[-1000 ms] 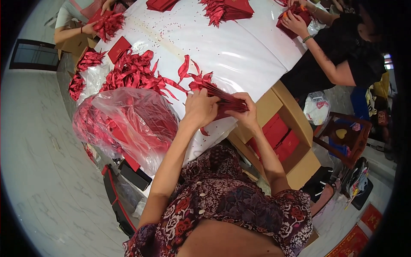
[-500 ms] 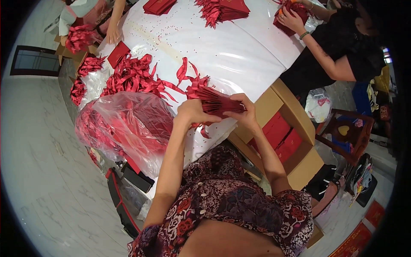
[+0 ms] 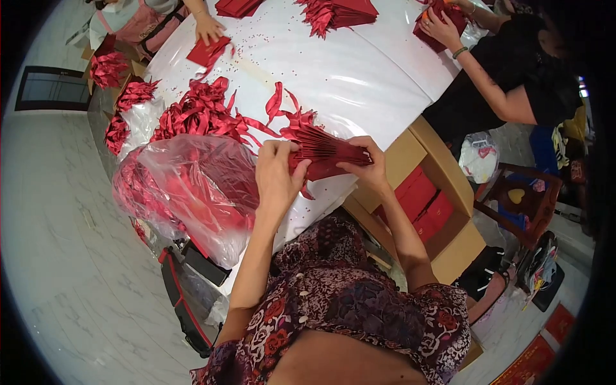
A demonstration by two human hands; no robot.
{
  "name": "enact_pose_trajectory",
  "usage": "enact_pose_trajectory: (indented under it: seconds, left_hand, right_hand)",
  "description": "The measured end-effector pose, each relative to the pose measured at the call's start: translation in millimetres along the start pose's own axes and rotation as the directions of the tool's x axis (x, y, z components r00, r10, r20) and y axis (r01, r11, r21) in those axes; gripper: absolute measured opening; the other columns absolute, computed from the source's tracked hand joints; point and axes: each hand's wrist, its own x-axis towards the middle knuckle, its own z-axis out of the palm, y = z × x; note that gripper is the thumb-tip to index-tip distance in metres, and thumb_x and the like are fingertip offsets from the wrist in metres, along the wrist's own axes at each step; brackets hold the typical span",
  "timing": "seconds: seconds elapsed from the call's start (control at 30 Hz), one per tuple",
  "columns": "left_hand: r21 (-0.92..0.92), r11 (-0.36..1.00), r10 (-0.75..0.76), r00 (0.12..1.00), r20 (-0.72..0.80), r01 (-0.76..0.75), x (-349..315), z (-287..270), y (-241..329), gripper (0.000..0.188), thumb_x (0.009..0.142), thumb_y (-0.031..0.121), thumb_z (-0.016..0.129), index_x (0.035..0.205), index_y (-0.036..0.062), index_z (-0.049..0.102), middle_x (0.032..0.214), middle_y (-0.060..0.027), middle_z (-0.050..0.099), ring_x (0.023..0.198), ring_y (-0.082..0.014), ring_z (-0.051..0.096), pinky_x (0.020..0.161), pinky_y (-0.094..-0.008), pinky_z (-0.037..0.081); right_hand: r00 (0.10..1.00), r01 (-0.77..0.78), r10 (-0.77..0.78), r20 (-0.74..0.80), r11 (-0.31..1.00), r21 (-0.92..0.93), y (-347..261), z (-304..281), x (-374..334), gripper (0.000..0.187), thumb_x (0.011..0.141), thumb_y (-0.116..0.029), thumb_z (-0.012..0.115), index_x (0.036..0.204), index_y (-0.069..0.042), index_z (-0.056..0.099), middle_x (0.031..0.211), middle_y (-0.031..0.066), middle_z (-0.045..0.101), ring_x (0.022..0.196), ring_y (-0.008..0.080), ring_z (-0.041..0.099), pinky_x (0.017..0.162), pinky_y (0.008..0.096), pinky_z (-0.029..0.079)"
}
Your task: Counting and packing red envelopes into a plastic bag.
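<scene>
A thick stack of red envelopes, with red ribbon ends at its far left, is held over the near edge of the white-covered table. My right hand is closed round the right end of the stack, thumb on the near side. My left hand is closed at the left end, fingers bent over it and thumb against the near face. The edges of the envelopes fan out between the hands. Just left of my left hand lies a clear plastic bag full of red pieces.
A heap of red ribbons lies beyond the bag. An open cardboard box with red packs stands at the right. Across the table, one person's hand touches a red envelope; another person in black holds red envelopes at the far right.
My left hand has shifted its grip, its fingers now raised and bent over the stack's left end. The person at the far left has moved a hand right, onto a red envelope.
</scene>
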Motion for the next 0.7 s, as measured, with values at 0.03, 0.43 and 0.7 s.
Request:
enact_pose_trajectory:
  seconds: [0.03, 0.43, 0.7]
  left_hand:
    - [0.001, 1.0, -0.001, 1.0, 0.001, 0.001, -1, 4, 0, 0.032, 0.071, 0.015, 0.079, 0.098, 0.0061, 0.065, 0.099, -0.013, 0.057, 0.092, -0.0318, 0.055, 0.079, -0.0419, 0.045]
    - [0.145, 0.964, 0.215, 0.975, 0.061, -0.222, -18, 36, 12, 0.041, 0.076, 0.011, 0.072, 0.115, 0.0054, 0.06, 0.105, -0.0094, 0.057, 0.1, -0.0285, 0.052, 0.086, -0.0409, 0.039]
    - [0.19, 0.963, 0.178, 0.98, 0.086, -0.192, -20, 37, 20, 0.043, 0.075, 0.011, 0.072, 0.116, 0.0049, 0.058, 0.103, -0.0089, 0.058, 0.098, -0.029, 0.052, 0.087, -0.0414, 0.04]
  right_hand:
    - [1.0, 0.012, -0.012, -0.004, 1.0, 0.001, 1, 0, -1, 0.051, 0.064, 0.003, 0.086, 0.108, -0.003, 0.059, 0.106, 0.0064, 0.063, 0.101, 0.016, 0.061, 0.088, 0.0281, 0.05]
    - [0.998, 0.06, -0.061, -0.02, 0.997, -0.042, 4, 2, 0, 0.052, 0.064, 0.002, 0.086, 0.108, -0.003, 0.059, 0.106, 0.0067, 0.062, 0.101, 0.0166, 0.061, 0.088, 0.0288, 0.051]
    - [0.996, 0.092, -0.092, -0.003, 0.996, -0.004, 4, -1, -1, 0.052, 0.065, 0.002, 0.086, 0.109, -0.003, 0.059, 0.107, 0.0075, 0.063, 0.1, 0.0174, 0.061, 0.088, 0.0286, 0.051]
